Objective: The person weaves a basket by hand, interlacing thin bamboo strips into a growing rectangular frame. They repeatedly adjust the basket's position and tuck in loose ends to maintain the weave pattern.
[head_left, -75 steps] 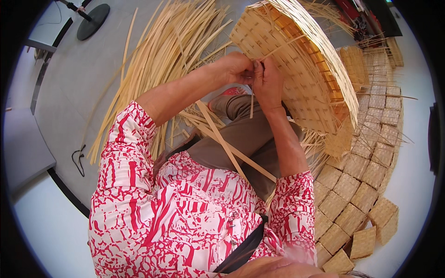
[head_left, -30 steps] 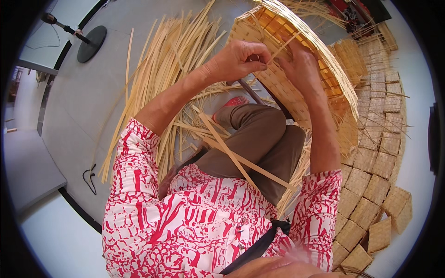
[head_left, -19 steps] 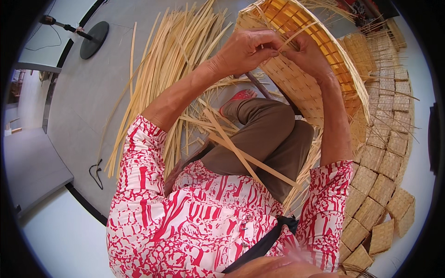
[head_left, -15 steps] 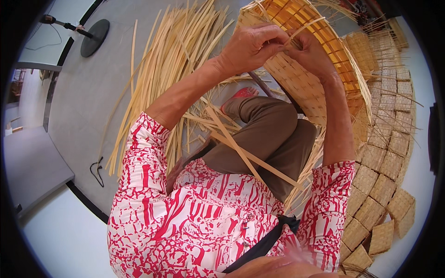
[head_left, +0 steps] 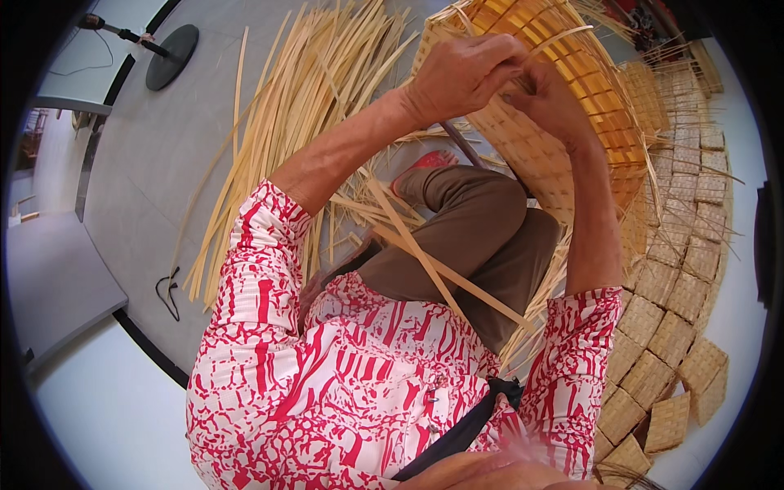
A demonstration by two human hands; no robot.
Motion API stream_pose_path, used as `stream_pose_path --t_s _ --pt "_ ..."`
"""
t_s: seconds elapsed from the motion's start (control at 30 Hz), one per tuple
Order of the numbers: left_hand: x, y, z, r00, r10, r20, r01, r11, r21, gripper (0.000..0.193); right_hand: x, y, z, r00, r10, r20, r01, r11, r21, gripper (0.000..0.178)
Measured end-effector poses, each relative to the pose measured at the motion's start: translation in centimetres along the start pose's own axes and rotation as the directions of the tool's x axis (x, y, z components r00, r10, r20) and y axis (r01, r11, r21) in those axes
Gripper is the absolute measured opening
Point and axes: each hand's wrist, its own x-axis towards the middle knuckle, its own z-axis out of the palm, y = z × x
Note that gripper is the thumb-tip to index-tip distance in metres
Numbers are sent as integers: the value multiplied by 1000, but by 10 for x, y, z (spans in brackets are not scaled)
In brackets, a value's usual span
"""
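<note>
A large woven bamboo basket [head_left: 523,151] leans tilted beyond my knees, its open mouth facing right. My left hand [head_left: 467,75] and my right hand [head_left: 549,100] meet at its near rim, both with fingers closed. Between them they pinch a narrow bamboo strip [head_left: 565,37], whose free end sticks out to the upper right across the basket's mouth. The fingertips partly hide the strip and the rim where they touch.
Many loose bamboo strips [head_left: 294,122] lie on the floor to the left. Two flat strips [head_left: 441,278] cross over my lap. Rows of small woven pieces [head_left: 657,282] line the right side. A round black stand base [head_left: 172,57] stands at the far left.
My left hand has shifted a little to the right, its fingers now higher over the rim. The strip's free end has moved to the right and slightly up.
</note>
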Motion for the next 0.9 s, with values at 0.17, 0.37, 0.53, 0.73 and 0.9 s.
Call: stream_pose_path --t_s 0.17,0.37,0.53,0.73,0.9 --pt "0 1 2 1000 17 -23 -18 999 -39 15 0 1 -3 997 56 48 -58 998 32 26" --pt "-2 -3 3 999 33 22 -33 999 0 15 1 0 -4 996 79 45 -78 997 -22 22" --pt "-4 -5 1 998 34 56 -36 999 28 16 2 1 -5 991 123 45 -121 991 -50 21" --pt "1 -7 4 999 23 38 -24 999 42 16 6 15 -4 999 14 49 -18 995 96 26" --pt "4 -3 2 999 -6 43 6 1000 10 14 3 7 -4 998 22 51 -29 991 128 31"
